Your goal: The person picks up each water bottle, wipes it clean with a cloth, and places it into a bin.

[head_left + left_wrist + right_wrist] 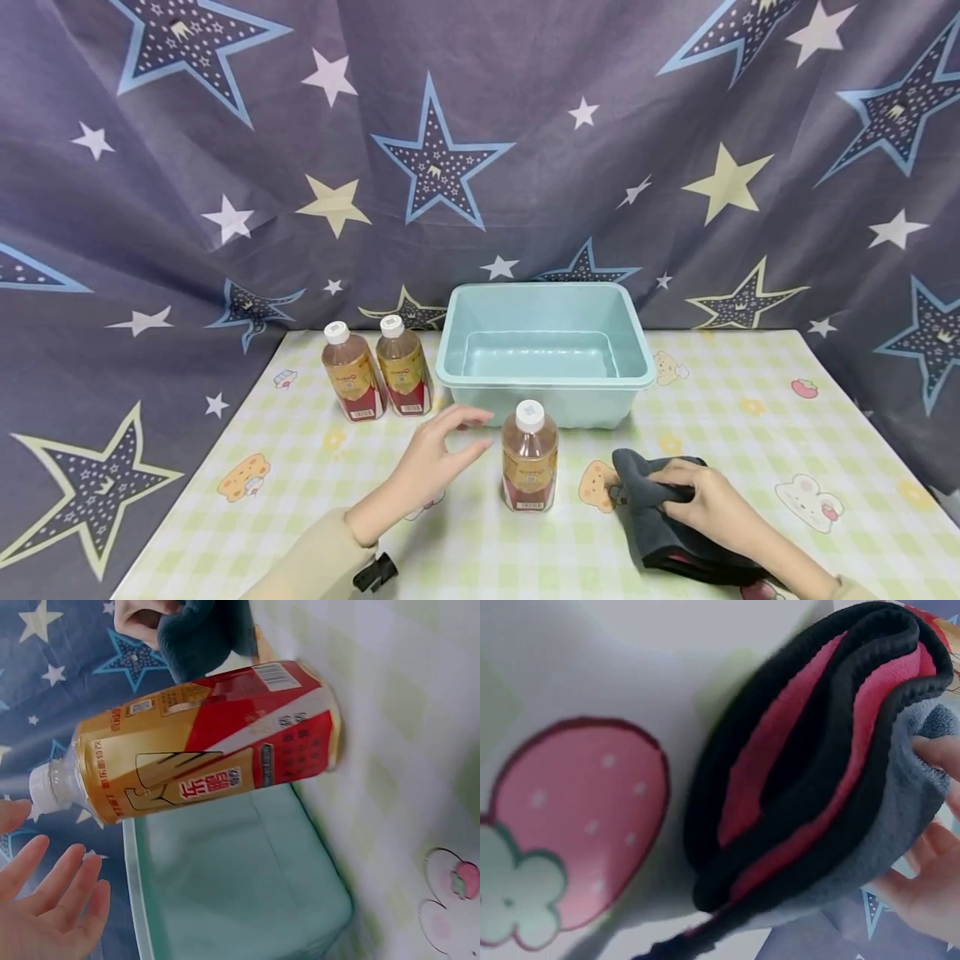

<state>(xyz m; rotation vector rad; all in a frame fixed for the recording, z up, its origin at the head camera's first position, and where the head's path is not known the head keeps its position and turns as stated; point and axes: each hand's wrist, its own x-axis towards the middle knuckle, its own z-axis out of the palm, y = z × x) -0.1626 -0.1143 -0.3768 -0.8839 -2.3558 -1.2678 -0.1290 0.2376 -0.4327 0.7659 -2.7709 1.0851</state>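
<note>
A bottle (pixel 529 467) with a white cap and a gold and red label stands upright on the table, in front of the light blue tub. To its left is my left hand (pixel 438 454), fingers spread and holding nothing; in the left wrist view the fingertips (pixel 71 874) are close to the bottle's cap. My right hand (pixel 701 500) pinches a dark grey folded cloth (pixel 645 517) to the right of the bottle. From the right wrist view, the cloth's layers show pink inside with black edging (pixel 810 802).
Behind the bottle sits the light blue tub (pixel 543 383), with nothing in it. Two similar bottles (pixel 352 379) stand side by side at the back left. A checked tablecloth (pixel 285 542) with cartoon prints covers the table, and a star-patterned curtain (pixel 525 208) hangs behind.
</note>
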